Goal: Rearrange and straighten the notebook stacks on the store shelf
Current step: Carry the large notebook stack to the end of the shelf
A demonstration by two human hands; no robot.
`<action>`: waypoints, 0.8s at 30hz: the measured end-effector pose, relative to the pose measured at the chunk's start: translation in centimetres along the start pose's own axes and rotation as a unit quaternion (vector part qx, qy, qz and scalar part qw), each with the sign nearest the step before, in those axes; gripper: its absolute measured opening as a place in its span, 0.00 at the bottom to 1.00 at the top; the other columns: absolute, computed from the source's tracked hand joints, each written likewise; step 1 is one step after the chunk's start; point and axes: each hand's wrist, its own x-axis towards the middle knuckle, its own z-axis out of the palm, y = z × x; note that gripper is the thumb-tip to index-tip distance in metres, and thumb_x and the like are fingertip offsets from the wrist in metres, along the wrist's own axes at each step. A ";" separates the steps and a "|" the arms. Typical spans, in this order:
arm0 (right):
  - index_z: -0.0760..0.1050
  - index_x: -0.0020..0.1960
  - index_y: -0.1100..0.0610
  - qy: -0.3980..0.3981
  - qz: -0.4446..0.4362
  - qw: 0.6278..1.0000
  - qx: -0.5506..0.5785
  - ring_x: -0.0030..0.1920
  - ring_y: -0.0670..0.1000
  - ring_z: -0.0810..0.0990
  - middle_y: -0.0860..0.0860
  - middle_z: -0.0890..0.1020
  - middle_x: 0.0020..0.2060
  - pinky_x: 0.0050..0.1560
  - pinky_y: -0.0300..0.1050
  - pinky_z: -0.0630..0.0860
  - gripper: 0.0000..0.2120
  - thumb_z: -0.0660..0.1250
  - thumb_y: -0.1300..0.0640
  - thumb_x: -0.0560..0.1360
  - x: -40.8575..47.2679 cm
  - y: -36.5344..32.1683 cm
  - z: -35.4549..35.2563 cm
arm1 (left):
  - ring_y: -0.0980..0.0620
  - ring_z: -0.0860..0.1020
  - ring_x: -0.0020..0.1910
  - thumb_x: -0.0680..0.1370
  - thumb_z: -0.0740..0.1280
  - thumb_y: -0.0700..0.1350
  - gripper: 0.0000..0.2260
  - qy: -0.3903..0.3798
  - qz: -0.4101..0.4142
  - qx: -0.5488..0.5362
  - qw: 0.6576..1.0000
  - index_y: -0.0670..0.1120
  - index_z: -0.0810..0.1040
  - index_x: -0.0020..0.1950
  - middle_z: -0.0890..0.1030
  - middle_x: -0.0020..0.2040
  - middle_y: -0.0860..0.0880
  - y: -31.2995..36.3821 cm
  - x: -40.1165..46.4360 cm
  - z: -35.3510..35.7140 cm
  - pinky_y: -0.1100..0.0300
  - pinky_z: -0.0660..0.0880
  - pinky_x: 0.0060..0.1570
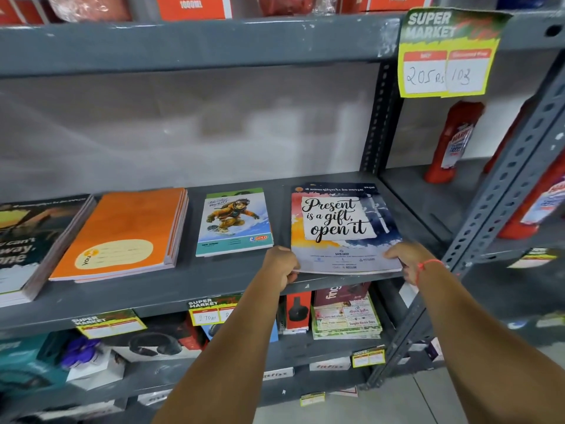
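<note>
- Grey metal shelving fills our view, with a pale back wall behind the middle shelf where the notebooks lie.
- On the shelf we see four lots of notebooks in a row, each apart from the next.
- At far left lies a dark stack, cut off by the frame edge.
- Next comes an orange stack, its layers slightly fanned at the right edge.
- Then a snowboarder notebook, the smallest, lying flat and a little askew.
- At far right lies the "Present is a gift" stack, its near edge at the shelf's front lip.
- Our left hand grips that stack's near left corner, fingers curled shut around the edge.
- Our right hand holds the near right corner, thumb on top, fingers closed under the edge; a red thread circles the wrist.
- Red bottles stand in the bay to the right.
- A yellow price tag hangs from the upper shelf; smaller tags line the shelf front below.
</note>
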 end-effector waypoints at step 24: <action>0.66 0.36 0.59 -0.140 -0.113 0.973 0.147 0.18 0.44 0.70 0.55 0.75 0.31 0.14 0.28 0.67 0.13 0.59 0.72 0.75 -13.5 -8.7 17.5 | 0.51 0.65 0.25 0.71 0.61 0.25 0.16 0.074 0.138 -0.061 0.986 0.42 0.66 0.29 0.66 0.29 0.44 3.5 -4.6 -24.7 0.63 0.61 0.29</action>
